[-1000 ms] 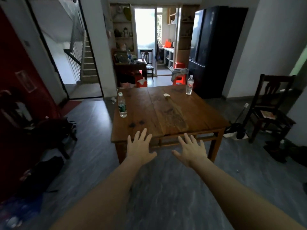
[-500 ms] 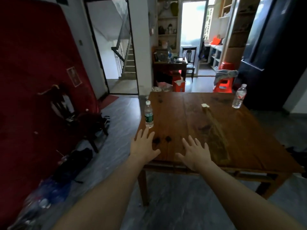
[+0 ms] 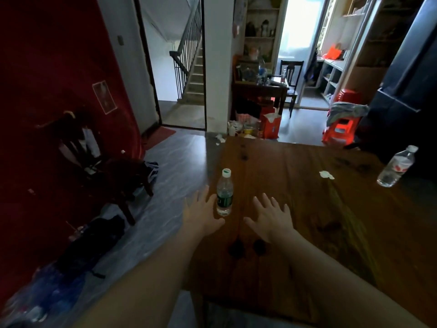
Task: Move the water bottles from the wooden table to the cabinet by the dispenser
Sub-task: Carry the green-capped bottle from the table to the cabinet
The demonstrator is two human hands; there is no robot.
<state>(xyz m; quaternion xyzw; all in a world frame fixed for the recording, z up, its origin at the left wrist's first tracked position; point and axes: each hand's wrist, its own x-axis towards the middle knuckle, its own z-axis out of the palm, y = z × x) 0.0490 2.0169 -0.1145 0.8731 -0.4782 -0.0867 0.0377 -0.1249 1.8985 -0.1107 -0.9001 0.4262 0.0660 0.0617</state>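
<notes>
- Reaching from the head view: the left hand (image 3: 203, 213) is spread, fingers straight and apart, holding nothing, just beside the left flank of the green-labelled bottle (image 3: 224, 192); whether the fingertips touch the label cannot be told.
- The right hand (image 3: 269, 217) is likewise spread flat over the wooden table (image 3: 307, 233), fingers apart and empty, near the bottle's right side but clear of it.
- The green-labelled bottle stands upright close to the table's left edge, cap on. The second bottle (image 3: 396, 166), with a red label, stands near the far right corner, well apart from both hands (its lean looks like lens distortion at the frame edge).
- Step in hand, as judged: first grasp. Neither bottle has left the table.
- Procedure: wrap the left hand round the label band, thumb opposing fingers, below the shoulder. Grip firmly but do not crush; thin plastic is likely to buckle.
- Lift vertically before carrying. A sideways sweep risks knocking the bottle off the nearby edge.
- Keep the right hand free for the red-labelled bottle.
- The cabinet and dispenser cannot be identified with certainty here.
</notes>
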